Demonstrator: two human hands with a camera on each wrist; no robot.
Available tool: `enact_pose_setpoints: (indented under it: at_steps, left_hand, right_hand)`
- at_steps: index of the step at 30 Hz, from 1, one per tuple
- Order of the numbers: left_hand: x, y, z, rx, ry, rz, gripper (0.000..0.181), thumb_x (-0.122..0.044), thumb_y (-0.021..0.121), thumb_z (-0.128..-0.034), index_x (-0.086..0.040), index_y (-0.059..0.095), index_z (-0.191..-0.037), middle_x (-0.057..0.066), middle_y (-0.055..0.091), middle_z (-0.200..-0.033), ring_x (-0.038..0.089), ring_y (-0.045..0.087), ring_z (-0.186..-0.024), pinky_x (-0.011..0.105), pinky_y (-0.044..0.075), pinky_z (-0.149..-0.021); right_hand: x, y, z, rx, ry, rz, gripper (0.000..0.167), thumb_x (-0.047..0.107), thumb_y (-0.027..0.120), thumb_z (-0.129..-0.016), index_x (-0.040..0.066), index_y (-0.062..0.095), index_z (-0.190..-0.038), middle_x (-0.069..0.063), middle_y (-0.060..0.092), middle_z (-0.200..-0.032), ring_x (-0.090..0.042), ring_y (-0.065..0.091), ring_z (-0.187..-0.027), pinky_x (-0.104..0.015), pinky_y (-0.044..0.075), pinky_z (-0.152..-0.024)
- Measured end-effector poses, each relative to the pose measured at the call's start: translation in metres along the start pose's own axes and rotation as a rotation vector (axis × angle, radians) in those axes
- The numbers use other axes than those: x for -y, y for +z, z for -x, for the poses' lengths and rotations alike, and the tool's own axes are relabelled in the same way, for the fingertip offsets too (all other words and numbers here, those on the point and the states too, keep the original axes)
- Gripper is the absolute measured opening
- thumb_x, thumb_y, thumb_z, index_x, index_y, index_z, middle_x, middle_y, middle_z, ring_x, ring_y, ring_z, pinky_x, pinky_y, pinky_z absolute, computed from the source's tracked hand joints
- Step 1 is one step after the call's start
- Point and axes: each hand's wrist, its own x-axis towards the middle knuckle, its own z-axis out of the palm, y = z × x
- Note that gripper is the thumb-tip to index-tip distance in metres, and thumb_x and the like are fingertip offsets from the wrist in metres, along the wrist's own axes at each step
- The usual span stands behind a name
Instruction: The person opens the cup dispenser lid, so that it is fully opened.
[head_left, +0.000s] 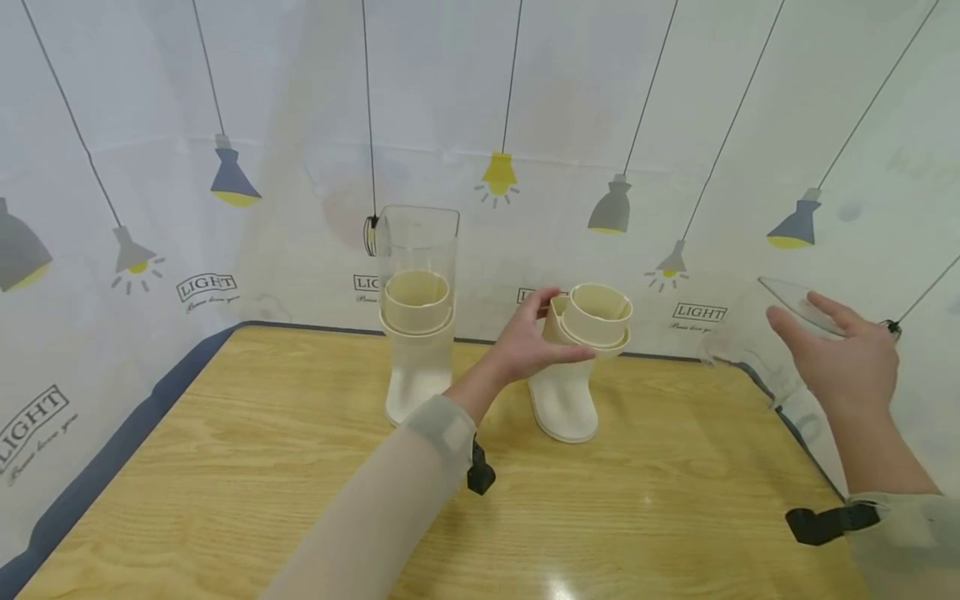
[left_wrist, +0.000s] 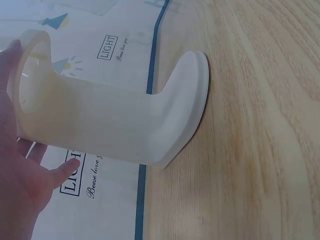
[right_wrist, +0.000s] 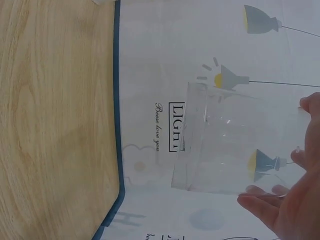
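Left hand point(head_left: 528, 340) grips top of cream plastic boot-shaped stand point(head_left: 566, 404), upright near wooden surface point(head_left: 262, 467)'s far edge, fingers curled round it. Right hand point(head_left: 855, 362)'s fingers pinch transparent plastic container point(right_wrist: 225, 145), raised by far right corner. Matching cream stand point(head_left: 420, 371) left, near far edge.

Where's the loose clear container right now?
The clear container is at the head view's right, in the right hand, raised off the table, right of the cream stand in the left hand.
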Motion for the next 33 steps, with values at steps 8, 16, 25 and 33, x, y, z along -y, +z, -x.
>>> enact_pose_setpoints:
  at_steps: [8,16,25,33]
  left_hand:
    - [0.000,-0.001,-0.001,0.011,0.003,-0.018,0.115,-0.038,0.100,-0.0797,-0.017,0.034,-0.171,0.008,0.047,-0.169,0.029,0.046,-0.156,0.054,0.041,-0.129]
    - [0.002,0.000,-0.003,0.019,-0.005,-0.011,0.116,-0.040,0.098,-0.0828,-0.019,0.029,-0.174,0.008,0.040,-0.175,0.030,0.043,-0.159,0.055,0.040,-0.129]
    - [0.004,-0.001,-0.008,0.040,-0.006,0.006,0.117,-0.038,0.094,-0.0870,-0.020,0.022,-0.177,0.005,0.031,-0.181,0.028,0.033,-0.167,0.053,0.034,-0.134]
    - [0.005,-0.001,-0.006,0.042,-0.010,0.015,0.117,-0.037,0.094,-0.0868,-0.020,0.022,-0.177,0.006,0.032,-0.181,0.029,0.032,-0.167,0.053,0.033,-0.134]
  right_hand:
    - [-0.018,0.009,-0.008,0.061,-0.046,0.069,0.090,0.076,0.063,-0.097,0.031,0.038,-0.170,-0.013,0.001,-0.185,-0.040,0.062,-0.140,-0.061,0.050,-0.114]
    - [-0.032,0.022,-0.011,0.092,-0.076,0.082,0.094,0.075,0.062,-0.099,0.023,0.034,-0.172,-0.023,-0.006,-0.183,-0.056,0.047,-0.149,-0.076,0.037,-0.120]
    - [-0.048,0.041,-0.015,0.120,-0.112,0.126,0.091,0.073,0.061,-0.101,0.025,0.033,-0.173,-0.040,0.004,-0.176,-0.063,0.046,-0.146,-0.075,0.041,-0.116]
    - [-0.054,0.053,-0.013,0.159,-0.066,0.145,0.097,0.076,0.060,-0.100,0.022,0.028,-0.174,-0.044,0.002,-0.173,-0.065,0.039,-0.148,-0.077,0.039,-0.117]
